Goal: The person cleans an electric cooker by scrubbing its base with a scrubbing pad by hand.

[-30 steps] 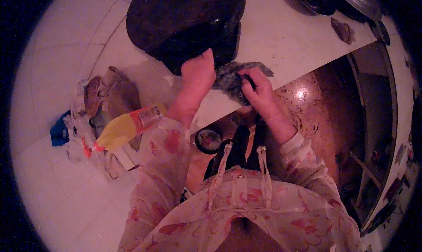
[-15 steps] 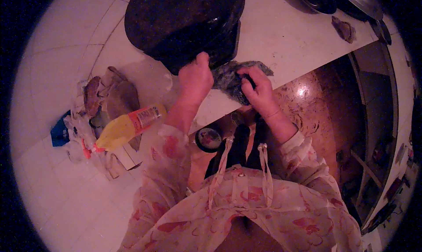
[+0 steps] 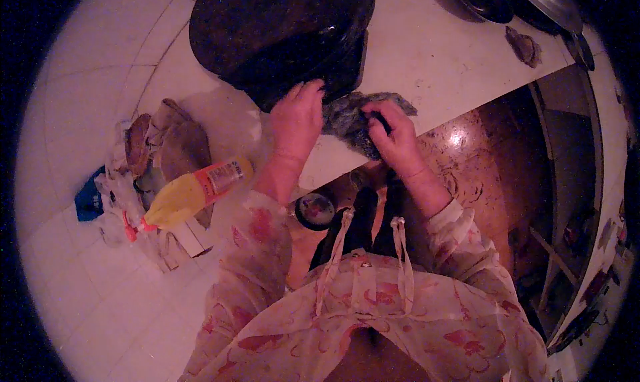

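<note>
A large glossy black object (image 3: 283,32), whose kind I cannot make out, stands at the top on the pale counter. My left hand (image 3: 298,119) is at its near edge, fingers closed together and bent over towards the right; what they hold, if anything, is hidden. Just right of it lies a crumpled dark grey cloth (image 3: 350,119), partly against the black object and reaching the counter's front edge. My right hand (image 3: 397,135) is closed on the cloth's right part, thumb and fingers curled round a dark fold.
Left of my forearm lies a yellow bottle (image 3: 193,192) with a red cap, beside a brown cloth (image 3: 183,145), clear plastic and a blue packet (image 3: 89,195). Dark pans (image 3: 483,2) and a small crumpled piece (image 3: 523,47) are at upper right. A round container (image 3: 315,211) is below the edge.
My left hand's fingers have shifted right along the black object's edge and straightened somewhat from a fist. My right hand stays on the cloth, almost unmoved.
</note>
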`<action>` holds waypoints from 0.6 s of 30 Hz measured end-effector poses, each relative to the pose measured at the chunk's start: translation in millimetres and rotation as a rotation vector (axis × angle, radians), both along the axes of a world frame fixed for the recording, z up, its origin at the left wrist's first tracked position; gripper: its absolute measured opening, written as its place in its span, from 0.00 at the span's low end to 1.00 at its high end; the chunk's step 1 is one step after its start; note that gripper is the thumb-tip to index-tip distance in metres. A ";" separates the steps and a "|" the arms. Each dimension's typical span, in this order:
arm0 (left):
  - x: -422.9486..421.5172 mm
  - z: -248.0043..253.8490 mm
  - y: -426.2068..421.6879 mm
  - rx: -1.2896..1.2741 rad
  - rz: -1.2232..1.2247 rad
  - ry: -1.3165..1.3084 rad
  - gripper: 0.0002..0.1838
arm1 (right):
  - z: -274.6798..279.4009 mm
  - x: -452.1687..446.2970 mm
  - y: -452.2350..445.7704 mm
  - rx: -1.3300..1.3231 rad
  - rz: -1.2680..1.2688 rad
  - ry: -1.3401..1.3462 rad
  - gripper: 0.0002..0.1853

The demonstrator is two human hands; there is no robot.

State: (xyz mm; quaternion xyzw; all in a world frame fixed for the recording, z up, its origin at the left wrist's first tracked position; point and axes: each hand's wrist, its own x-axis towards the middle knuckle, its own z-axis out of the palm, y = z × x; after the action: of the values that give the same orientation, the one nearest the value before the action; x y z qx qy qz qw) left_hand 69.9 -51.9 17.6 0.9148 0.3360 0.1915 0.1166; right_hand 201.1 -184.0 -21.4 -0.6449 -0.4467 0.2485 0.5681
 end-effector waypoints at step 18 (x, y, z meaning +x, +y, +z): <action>17.7 -2.4 7.7 0.082 0.046 0.426 0.09 | -0.8 -1.6 0.0 0.007 -0.015 0.018 0.11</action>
State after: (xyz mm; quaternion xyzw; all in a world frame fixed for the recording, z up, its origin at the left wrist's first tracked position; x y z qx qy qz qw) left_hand 87.6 -44.3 15.2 0.9307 0.3656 0.0103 0.0013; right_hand 199.6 -184.1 -22.2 -0.6440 -0.4377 0.2484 0.5761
